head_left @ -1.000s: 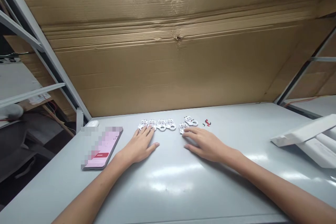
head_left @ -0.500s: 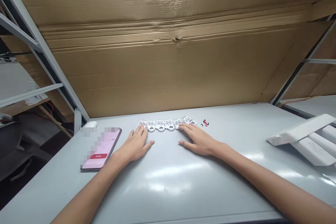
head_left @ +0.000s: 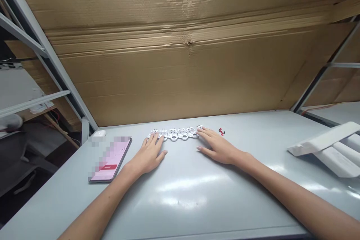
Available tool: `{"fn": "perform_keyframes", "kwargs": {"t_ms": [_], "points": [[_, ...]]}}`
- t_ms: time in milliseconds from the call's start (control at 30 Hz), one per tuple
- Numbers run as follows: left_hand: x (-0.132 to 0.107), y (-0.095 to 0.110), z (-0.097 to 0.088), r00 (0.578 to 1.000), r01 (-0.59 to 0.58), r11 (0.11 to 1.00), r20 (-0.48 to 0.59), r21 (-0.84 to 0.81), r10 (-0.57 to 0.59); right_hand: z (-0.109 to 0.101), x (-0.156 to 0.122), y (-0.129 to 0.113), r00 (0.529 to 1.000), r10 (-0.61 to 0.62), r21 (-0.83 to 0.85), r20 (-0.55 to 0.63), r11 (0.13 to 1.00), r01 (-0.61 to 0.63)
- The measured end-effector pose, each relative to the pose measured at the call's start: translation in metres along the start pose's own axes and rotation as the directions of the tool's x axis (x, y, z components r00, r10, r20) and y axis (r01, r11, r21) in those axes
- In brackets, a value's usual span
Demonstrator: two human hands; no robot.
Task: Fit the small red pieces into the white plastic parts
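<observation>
Several small white plastic parts [head_left: 173, 134], each with a round ring at the near end and small prongs at the far end, lie side by side in a row. My left hand [head_left: 151, 152] rests palm down at the row's left end. Its spread fingertips cover part of the leftmost pieces. At the right end, my right hand [head_left: 218, 146] lies flat with fingers extended over the last white part [head_left: 200, 126], mostly hiding it. Neither hand grips anything. Just right of that hand sits a small cluster of red and black bits [head_left: 222, 132].
A phone [head_left: 112, 160] with a pink screen lies left of my left forearm. Behind it is a small white case [head_left: 99, 134]. White foam pieces [head_left: 326, 146] stand at the table's right. A cardboard wall [head_left: 180, 82] and metal frame [head_left: 60, 63] bound the grey table [head_left: 180, 183].
My right hand has shifted slightly right, uncovering one white part and now covering most of the rightmost one. My left hand's fingers reach over the second part from the left.
</observation>
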State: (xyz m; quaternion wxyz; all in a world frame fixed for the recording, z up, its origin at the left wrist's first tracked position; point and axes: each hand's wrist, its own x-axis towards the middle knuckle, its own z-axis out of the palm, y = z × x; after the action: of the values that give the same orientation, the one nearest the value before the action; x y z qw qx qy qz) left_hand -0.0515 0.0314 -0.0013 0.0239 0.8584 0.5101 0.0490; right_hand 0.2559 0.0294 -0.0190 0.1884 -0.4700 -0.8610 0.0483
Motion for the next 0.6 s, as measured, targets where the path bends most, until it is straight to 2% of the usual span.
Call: {"fn": "perform_keyframes", "kwargs": {"t_ms": [100,233,333,433,600], "points": [[-0.002,0.012,-0.003,0.987,-0.147,0.989,-0.063,-0.013,0.146,-0.005,-0.005,0.004,0.999,0.038,-0.023,-0.007,0.999,-0.038],[-0.007,0.034,-0.005,0.927,-0.373,0.923,-0.074,-0.098,0.367,-0.013,-0.007,0.001,0.999,0.012,-0.067,0.030,0.998,-0.010],[-0.009,0.045,-0.006,0.921,-0.389,0.916,-0.043,-0.098,0.386,-0.017,-0.007,-0.005,1.000,-0.012,-0.062,0.014,0.998,0.013],[-0.009,0.048,-0.008,0.919,-0.394,0.915,-0.021,-0.080,0.394,-0.017,-0.007,-0.007,1.000,0.014,-0.042,-0.025,0.999,-0.015],[-0.009,0.047,-0.008,0.918,-0.397,0.915,-0.032,-0.074,0.395,-0.010,-0.003,0.006,0.992,0.039,-0.021,-0.120,0.999,-0.042]]}}
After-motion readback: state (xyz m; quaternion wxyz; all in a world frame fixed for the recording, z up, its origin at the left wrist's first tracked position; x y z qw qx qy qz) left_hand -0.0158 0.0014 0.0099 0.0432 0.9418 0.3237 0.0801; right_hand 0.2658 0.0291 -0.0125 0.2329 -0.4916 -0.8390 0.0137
